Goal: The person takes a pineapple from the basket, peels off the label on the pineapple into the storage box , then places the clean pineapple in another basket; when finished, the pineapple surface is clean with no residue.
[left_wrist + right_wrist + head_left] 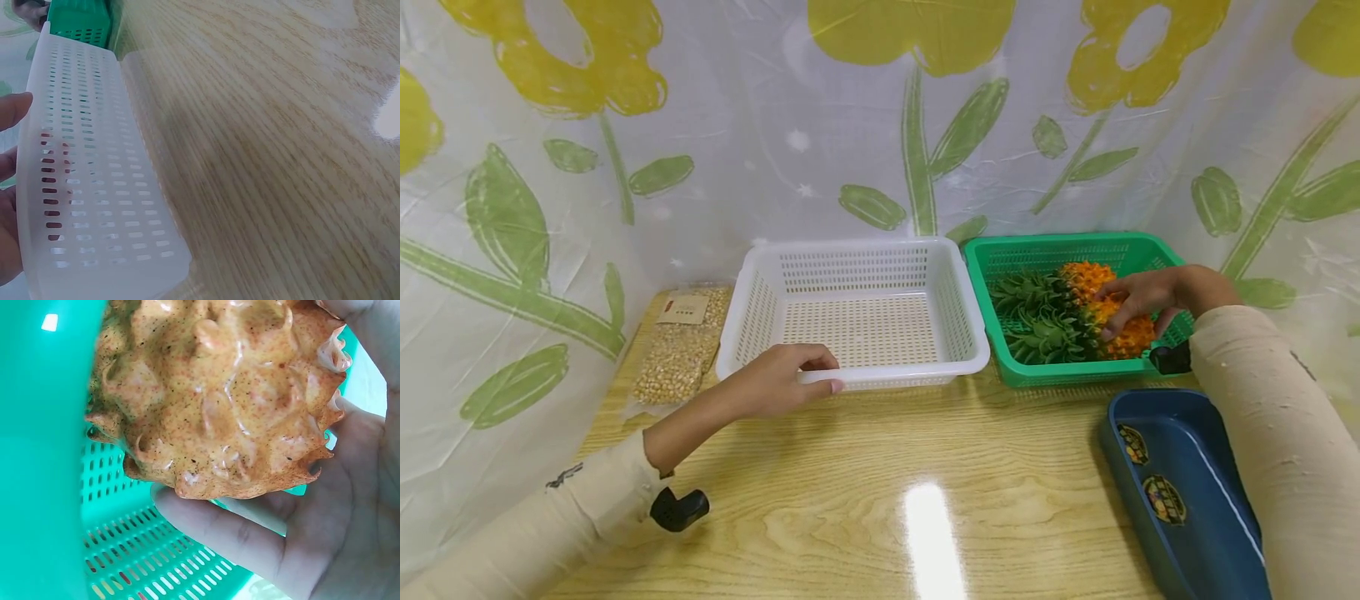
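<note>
My left hand grips the front rim of a white plastic basket, its fingers over the edge. In the left wrist view, fingers show through the slots of the white basket wall. Inside a green basket on the right lie two orange pineapples with green crowns. My right hand holds the nearer pineapple; the farther pineapple lies just behind it. From the right wrist, fingers and thumb curl round the bumpy, speckled pineapple body, beside the green basket wall.
A clear bag of corn kernels lies left of the white basket. A dark blue tray stands at the front right, under my right forearm. A flowered curtain hangs behind the wooden table.
</note>
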`<state>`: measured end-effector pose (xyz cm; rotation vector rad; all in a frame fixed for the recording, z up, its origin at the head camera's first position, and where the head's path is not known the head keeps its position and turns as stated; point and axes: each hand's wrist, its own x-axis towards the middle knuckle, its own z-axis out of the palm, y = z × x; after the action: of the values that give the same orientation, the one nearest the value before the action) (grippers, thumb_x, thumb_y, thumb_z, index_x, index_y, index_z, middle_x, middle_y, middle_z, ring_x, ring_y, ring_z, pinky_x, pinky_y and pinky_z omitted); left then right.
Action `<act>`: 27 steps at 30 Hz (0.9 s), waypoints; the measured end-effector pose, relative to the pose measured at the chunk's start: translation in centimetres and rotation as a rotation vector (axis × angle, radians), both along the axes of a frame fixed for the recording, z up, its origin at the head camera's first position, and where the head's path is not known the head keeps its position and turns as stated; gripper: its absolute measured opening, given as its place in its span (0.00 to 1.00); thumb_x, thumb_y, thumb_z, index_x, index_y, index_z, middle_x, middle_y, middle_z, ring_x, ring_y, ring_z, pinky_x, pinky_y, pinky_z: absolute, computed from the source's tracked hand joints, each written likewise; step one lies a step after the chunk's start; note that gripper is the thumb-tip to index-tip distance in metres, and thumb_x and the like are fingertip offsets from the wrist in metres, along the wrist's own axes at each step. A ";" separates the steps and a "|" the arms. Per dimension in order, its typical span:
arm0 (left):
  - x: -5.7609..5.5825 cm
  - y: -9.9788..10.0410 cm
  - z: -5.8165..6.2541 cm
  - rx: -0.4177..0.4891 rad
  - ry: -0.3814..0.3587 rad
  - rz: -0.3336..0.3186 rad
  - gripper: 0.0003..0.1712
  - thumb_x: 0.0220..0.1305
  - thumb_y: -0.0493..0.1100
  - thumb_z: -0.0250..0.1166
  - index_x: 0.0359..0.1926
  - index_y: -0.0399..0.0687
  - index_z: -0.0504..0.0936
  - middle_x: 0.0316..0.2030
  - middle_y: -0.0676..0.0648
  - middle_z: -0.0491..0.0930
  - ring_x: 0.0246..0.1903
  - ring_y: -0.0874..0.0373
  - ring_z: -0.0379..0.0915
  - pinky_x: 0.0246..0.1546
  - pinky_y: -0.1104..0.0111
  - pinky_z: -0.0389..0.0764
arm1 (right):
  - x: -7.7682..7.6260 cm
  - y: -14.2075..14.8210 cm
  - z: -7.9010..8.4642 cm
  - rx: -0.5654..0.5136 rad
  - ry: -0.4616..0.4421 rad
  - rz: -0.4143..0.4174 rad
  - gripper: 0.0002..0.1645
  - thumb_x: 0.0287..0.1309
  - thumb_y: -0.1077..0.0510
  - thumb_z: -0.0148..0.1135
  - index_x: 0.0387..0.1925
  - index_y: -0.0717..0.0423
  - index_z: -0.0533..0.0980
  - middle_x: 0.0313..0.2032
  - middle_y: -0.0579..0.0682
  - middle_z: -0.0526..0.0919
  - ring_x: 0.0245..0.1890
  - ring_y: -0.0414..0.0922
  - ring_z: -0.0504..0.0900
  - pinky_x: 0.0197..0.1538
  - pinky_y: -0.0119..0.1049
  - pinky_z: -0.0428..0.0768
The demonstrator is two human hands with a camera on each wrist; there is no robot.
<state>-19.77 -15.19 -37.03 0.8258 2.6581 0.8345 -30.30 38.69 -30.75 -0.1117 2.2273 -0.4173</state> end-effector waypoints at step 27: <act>-0.3 -0.1 0.0 0.016 -0.026 0.002 0.16 0.69 0.56 0.65 0.51 0.56 0.82 0.45 0.54 0.84 0.52 0.53 0.78 0.55 0.52 0.78 | -0.1 0.0 0.1 -0.011 -0.042 0.017 0.62 0.59 0.43 0.71 0.77 0.66 0.44 0.73 0.79 0.44 0.69 0.75 0.57 0.54 0.50 0.82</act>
<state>-20.09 -15.28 -37.06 0.8109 2.6337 0.8614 -30.37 38.69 -30.67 -0.1267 2.1818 -0.4182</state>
